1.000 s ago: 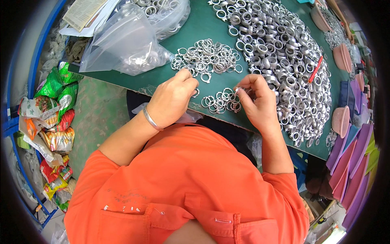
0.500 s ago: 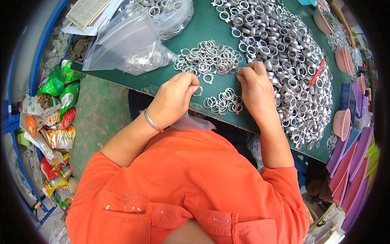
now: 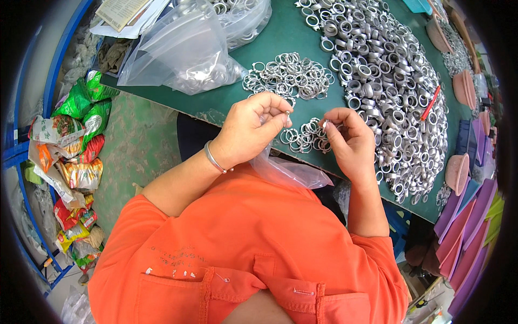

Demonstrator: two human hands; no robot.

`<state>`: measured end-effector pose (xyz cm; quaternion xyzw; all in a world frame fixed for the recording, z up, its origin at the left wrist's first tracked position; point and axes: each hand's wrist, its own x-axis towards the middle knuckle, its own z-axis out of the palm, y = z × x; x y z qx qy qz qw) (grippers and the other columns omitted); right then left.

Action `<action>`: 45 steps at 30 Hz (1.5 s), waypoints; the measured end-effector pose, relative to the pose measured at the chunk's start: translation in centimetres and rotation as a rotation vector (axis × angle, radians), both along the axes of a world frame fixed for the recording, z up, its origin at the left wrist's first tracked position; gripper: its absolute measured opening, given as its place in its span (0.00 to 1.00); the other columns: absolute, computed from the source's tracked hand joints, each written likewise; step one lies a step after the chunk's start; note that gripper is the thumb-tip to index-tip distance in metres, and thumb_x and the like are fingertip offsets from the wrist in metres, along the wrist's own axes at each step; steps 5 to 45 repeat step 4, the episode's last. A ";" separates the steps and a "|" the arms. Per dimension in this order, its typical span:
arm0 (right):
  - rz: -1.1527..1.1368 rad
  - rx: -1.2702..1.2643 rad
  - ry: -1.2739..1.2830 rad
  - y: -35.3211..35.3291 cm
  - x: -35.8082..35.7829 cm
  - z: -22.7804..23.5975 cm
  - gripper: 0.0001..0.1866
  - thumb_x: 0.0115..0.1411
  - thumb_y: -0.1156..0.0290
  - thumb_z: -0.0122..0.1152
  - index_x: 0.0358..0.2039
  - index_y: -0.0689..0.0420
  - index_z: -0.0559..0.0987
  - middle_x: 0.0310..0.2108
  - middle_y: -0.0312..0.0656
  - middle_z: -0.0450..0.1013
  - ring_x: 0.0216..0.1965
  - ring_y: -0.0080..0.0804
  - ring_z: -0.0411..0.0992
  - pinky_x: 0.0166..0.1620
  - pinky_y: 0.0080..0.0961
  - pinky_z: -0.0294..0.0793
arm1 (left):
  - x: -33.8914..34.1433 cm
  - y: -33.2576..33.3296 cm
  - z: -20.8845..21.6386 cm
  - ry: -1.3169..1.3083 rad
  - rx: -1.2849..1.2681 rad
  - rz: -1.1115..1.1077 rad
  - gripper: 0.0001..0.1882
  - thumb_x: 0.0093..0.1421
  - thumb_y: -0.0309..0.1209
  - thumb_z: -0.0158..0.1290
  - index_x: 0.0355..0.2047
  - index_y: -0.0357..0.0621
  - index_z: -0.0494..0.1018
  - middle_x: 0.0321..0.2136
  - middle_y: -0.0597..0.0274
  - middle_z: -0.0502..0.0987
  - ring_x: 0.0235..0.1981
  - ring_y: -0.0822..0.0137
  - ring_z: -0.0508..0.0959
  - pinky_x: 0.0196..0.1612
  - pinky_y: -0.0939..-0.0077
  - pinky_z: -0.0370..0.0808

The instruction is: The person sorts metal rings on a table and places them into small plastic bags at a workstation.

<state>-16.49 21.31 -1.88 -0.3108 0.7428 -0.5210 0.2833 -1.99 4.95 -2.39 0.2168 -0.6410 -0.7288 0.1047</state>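
Observation:
My left hand point(image 3: 249, 129) is closed, thumb and index finger pinching a small silver metal ring point(image 3: 288, 116), seen nearly edge-on. Facing it, my right hand point(image 3: 353, 141) is closed too, with a tiny shiny piece point(image 3: 325, 124) at its fingertips, too small to name. Between and just below the hands lies a small cluster of thin silver rings point(image 3: 302, 137) near the table edge. Beyond them is a larger heap of similar thin rings point(image 3: 294, 75), partly hidden by my left hand. To the right spreads a big pile of thicker grey metal rings point(image 3: 388, 81).
Clear plastic bags point(image 3: 186, 51) of rings stand on the green table point(image 3: 259, 51) at the far left, by papers point(image 3: 124, 13). A red pen-like tool point(image 3: 430, 103) lies on the big pile. Pink baskets point(image 3: 457, 173) line the right. A plastic bag point(image 3: 294, 171) hangs at my lap.
My left hand has moved right with the ring. My right hand has come away from the heap, turned toward the left hand, and now pinches a tiny piece. The view has shifted slightly.

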 end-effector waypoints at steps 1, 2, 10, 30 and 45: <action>0.044 0.064 0.107 0.1 -0.1 0.4 0.06 0.58 0.80 0.59 0.36 0.61 0.77 0.26 0.34 0.74 0.25 0.15 0.69 0.29 0.14 0.69 | 0.0 0.0 0.1 -0.002 0.007 0.000 0.08 0.61 0.18 0.50 0.41 0.33 0.72 0.35 0.60 0.77 0.37 0.74 0.77 0.43 0.80 0.74; 0.099 0.062 0.195 0.3 -0.3 0.3 0.06 0.58 0.79 0.58 0.37 0.60 0.78 0.27 0.35 0.75 0.26 0.21 0.71 0.30 0.17 0.71 | 0.1 0.1 0.2 -0.005 0.015 0.001 0.08 0.61 0.18 0.50 0.41 0.33 0.72 0.35 0.60 0.77 0.37 0.74 0.77 0.43 0.80 0.74; 0.206 0.058 0.373 0.4 -0.7 0.2 0.06 0.60 0.78 0.57 0.38 0.58 0.78 0.29 0.37 0.77 0.28 0.34 0.75 0.33 0.23 0.74 | 0.2 0.0 0.1 -0.019 -0.002 -0.019 0.08 0.61 0.18 0.50 0.42 0.32 0.71 0.35 0.59 0.77 0.38 0.74 0.78 0.44 0.79 0.74; 0.206 0.058 0.373 0.4 -0.7 0.2 0.06 0.60 0.78 0.57 0.38 0.58 0.78 0.29 0.37 0.77 0.28 0.34 0.75 0.33 0.23 0.74 | 0.2 0.0 0.1 -0.019 -0.002 -0.019 0.08 0.61 0.18 0.50 0.42 0.32 0.71 0.35 0.59 0.77 0.38 0.74 0.78 0.44 0.79 0.74; 0.206 0.058 0.373 0.4 -0.7 0.2 0.06 0.60 0.78 0.57 0.38 0.58 0.78 0.29 0.37 0.77 0.28 0.34 0.75 0.33 0.23 0.74 | 0.2 0.0 0.1 -0.019 -0.002 -0.019 0.08 0.61 0.18 0.50 0.42 0.32 0.71 0.35 0.59 0.77 0.38 0.74 0.78 0.44 0.79 0.74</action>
